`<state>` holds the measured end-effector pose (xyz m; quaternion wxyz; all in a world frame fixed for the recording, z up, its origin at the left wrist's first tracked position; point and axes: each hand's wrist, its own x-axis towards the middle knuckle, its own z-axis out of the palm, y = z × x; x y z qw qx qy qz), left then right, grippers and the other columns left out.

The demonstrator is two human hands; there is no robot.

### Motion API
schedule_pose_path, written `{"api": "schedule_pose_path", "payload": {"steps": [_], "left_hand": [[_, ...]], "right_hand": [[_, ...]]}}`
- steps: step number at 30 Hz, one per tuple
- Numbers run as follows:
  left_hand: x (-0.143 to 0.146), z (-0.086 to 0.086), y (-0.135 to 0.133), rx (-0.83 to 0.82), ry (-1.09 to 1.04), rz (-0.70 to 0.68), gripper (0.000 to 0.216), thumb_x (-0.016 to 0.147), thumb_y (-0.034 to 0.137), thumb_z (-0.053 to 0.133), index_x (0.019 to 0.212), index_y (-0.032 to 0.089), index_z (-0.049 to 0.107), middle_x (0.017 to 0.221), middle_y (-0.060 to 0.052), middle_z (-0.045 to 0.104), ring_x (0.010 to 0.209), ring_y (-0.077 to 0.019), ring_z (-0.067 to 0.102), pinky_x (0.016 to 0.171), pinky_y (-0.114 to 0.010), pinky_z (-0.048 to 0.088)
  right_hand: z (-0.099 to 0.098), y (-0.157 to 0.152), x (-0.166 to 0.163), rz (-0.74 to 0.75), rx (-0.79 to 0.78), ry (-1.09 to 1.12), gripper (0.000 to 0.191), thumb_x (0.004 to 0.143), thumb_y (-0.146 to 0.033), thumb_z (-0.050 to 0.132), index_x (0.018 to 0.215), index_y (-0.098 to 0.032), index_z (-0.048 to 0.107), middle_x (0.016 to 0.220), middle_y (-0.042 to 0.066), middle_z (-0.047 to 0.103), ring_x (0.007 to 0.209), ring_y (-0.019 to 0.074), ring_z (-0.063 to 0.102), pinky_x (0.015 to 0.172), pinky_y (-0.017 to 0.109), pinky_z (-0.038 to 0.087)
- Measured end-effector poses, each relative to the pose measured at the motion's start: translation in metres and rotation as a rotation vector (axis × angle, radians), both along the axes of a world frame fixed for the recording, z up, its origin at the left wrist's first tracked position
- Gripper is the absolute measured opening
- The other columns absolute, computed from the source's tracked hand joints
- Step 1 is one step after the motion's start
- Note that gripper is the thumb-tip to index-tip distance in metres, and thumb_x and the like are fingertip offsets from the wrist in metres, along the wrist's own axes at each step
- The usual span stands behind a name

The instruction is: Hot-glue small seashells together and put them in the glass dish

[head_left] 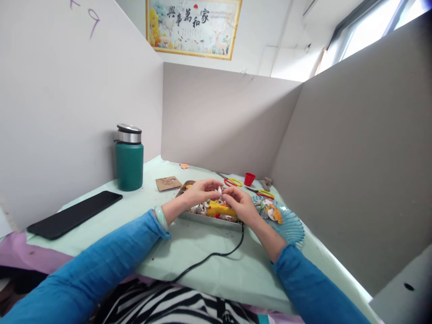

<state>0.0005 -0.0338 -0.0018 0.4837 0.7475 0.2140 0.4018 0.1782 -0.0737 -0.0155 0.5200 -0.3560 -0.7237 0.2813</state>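
Over the metal tray [209,219], my left hand [201,191] pinches a small white shell [219,190] between thumb and fingers. My right hand [242,203] meets it from the other side, its fingertips closed at the shell's edge; whether they hold a second small piece is too small to tell. Below my hands, a yellow glue gun [218,209] lies across the tray on mixed small shells [200,209]. Its black cord [216,254] runs toward me over the table edge. My right wrist partly covers the tray's right end.
A blue scalloped plate [293,228] with shells stands at right. Behind lie two pairs of scissors [232,182], a red cup [249,179] and a brown card [168,183]. At left are a green flask [129,164] and a black phone-like slab [76,215]. Grey panels [229,117] enclose the table.
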Motion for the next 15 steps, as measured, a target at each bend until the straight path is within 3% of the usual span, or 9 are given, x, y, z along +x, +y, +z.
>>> {"api": "schedule_pose_path", "payload": {"steps": [6,15], "left_hand": [[-0.0003,0.0040,-0.0034,0.102,0.082,0.060,0.046,0.075,0.032,0.065,0.117,0.013,0.059,0.108,-0.011,0.064,0.090,-0.0173,0.060,0.079,-0.029,0.047],[0.0011,0.0030,-0.0063,0.016,0.006,-0.022,0.051,0.074,0.031,0.066,0.120,0.012,0.057,0.110,-0.013,0.064,0.085,-0.0180,0.063,0.083,-0.036,0.048]], "right_hand": [[0.0023,-0.0018,-0.0010,0.058,-0.078,0.076,0.018,0.077,-0.037,0.061,0.077,-0.019,0.055,0.066,-0.001,0.062,0.052,0.0090,0.048,0.053,0.023,0.042],[0.0008,0.0009,0.0004,0.067,-0.109,0.083,0.022,0.075,-0.040,0.063,0.074,-0.019,0.056,0.067,0.000,0.063,0.051,0.0088,0.048,0.051,0.023,0.041]]}}
